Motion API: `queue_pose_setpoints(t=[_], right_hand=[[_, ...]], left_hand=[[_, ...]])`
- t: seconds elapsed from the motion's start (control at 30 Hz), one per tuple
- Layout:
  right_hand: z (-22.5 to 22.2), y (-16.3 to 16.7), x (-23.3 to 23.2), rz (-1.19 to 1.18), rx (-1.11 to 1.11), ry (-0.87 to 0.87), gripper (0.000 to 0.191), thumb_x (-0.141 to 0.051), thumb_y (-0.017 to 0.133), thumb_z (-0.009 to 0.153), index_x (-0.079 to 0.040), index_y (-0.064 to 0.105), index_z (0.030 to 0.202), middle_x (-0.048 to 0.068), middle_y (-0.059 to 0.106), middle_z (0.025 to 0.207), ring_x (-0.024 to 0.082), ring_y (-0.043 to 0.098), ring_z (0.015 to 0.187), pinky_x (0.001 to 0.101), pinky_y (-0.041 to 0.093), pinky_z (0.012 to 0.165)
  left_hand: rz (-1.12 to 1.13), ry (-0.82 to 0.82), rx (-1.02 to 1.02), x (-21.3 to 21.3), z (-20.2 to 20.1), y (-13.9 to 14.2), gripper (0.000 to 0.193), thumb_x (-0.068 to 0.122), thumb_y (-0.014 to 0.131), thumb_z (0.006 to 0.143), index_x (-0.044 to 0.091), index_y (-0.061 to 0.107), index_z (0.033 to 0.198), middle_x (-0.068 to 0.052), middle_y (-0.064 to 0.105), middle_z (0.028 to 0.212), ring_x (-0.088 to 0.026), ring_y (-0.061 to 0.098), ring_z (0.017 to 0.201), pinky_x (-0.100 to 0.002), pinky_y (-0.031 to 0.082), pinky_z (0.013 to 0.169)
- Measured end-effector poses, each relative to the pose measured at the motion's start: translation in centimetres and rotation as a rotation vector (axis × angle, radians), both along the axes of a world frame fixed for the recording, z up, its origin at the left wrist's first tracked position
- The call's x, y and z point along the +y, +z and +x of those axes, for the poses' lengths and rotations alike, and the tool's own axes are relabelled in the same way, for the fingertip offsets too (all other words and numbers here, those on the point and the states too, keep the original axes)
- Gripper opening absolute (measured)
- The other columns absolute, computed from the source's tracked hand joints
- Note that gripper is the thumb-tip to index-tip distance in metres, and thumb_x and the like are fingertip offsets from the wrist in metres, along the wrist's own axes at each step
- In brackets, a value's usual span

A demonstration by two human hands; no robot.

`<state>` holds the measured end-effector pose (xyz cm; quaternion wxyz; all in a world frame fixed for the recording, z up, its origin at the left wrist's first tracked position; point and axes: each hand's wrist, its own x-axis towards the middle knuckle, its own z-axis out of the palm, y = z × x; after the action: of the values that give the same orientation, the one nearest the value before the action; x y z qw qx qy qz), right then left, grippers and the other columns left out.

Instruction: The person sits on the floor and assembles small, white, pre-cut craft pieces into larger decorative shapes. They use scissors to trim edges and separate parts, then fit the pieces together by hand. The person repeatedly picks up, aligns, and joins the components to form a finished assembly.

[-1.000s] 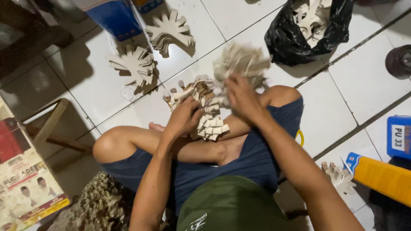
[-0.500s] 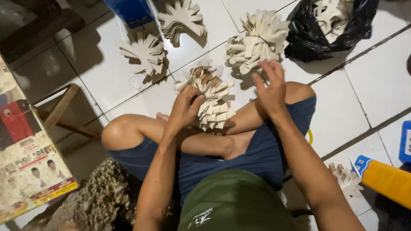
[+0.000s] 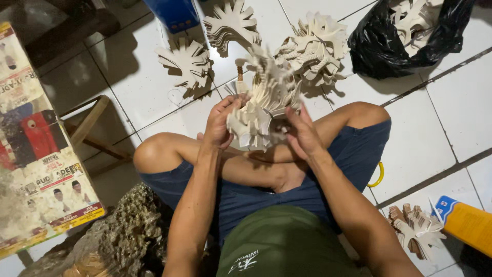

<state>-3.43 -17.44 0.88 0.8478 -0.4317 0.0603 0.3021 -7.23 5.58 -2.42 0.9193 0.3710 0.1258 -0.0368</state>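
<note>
I see both hands raised above the crossed legs, clasping a bundle of pale fan-cut pieces (image 3: 264, 100) between them. My left hand (image 3: 221, 122) closes on the bundle's left side, thumb on top and fingers curled against the lower edge. My right hand (image 3: 302, 134) presses in from the right, fingers spread along the underside and gripping the stack. The bundle sits between the two palms and sticks up and forward past the fingertips, tilted away from me.

On the white tiled floor (image 3: 451, 102) beyond it lie a loose heap of similar pieces (image 3: 315, 46), a flat cut-out (image 3: 185, 60) and another stack (image 3: 231, 23). A black plastic bag (image 3: 405, 41) holds more at upper right.
</note>
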Motion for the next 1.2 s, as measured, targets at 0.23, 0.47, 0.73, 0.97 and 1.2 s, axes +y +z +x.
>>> queue_pose_setpoints(t=[0.23, 0.47, 0.73, 0.97, 1.2], right_hand=[[4.0, -3.2, -0.1, -0.727, -0.684, 0.116, 0.084, -0.011, 0.078, 0.1, -0.001, 0.024, 0.164, 0.021, 0.043, 0.159, 0.026, 0.046, 0.138, 0.0369, 0.041, 0.107], [0.6, -2.5, -6.2, -0.878, -0.549, -0.109, 0.06, -0.008, 0.068, 0.099, 0.0, 0.046, 0.154, 0.017, 0.059, 0.142, 0.021, 0.061, 0.124, 0.0327, 0.053, 0.102], [-4.9, -3.4, -19.3, -1.282, -0.733, -0.683, 0.019, 0.0, 0.064, 0.111, 0.006, 0.065, 0.128, 0.011, 0.067, 0.116, 0.017, 0.064, 0.103, 0.0299, 0.053, 0.09], [-9.0, -8.9, -22.7, -1.637, -0.338, -0.355, 0.016, -0.006, 0.064, 0.104, 0.006, 0.065, 0.116, 0.01, 0.068, 0.101, 0.017, 0.063, 0.089, 0.0294, 0.051, 0.081], [-9.8, -8.3, -22.8, -1.589, -0.318, -0.378, 0.03, -0.013, 0.073, 0.092, 0.005, 0.064, 0.114, 0.008, 0.071, 0.088, 0.016, 0.067, 0.078, 0.0281, 0.051, 0.073]], left_hand=[[0.878, -0.171, 0.253, -1.4, 1.5, -1.7, 0.031, 0.019, 0.056, 0.097, -0.001, 0.07, 0.115, -0.015, 0.071, 0.092, -0.02, 0.064, 0.08, -0.034, 0.051, 0.072], [1.106, -0.106, 0.158, -2.2, 1.3, -3.5, 0.034, 0.023, 0.059, 0.097, -0.006, 0.067, 0.114, -0.02, 0.072, 0.096, -0.027, 0.066, 0.087, -0.039, 0.053, 0.078], [0.839, -0.251, 0.387, -3.4, 3.3, -2.1, 0.049, 0.034, 0.084, 0.075, -0.005, 0.076, 0.103, -0.007, 0.073, 0.084, -0.014, 0.061, 0.064, -0.03, 0.049, 0.054], [0.57, -0.222, 0.633, -3.8, 3.4, -1.7, 0.048, 0.032, 0.087, 0.076, -0.007, 0.077, 0.101, -0.006, 0.062, 0.074, -0.015, 0.042, 0.055, -0.031, 0.033, 0.046], [-0.043, -0.059, 0.545, -6.9, 4.1, -3.5, 0.044, 0.028, 0.081, 0.08, -0.005, 0.073, 0.108, -0.011, 0.075, 0.092, -0.019, 0.07, 0.072, -0.031, 0.059, 0.061]])
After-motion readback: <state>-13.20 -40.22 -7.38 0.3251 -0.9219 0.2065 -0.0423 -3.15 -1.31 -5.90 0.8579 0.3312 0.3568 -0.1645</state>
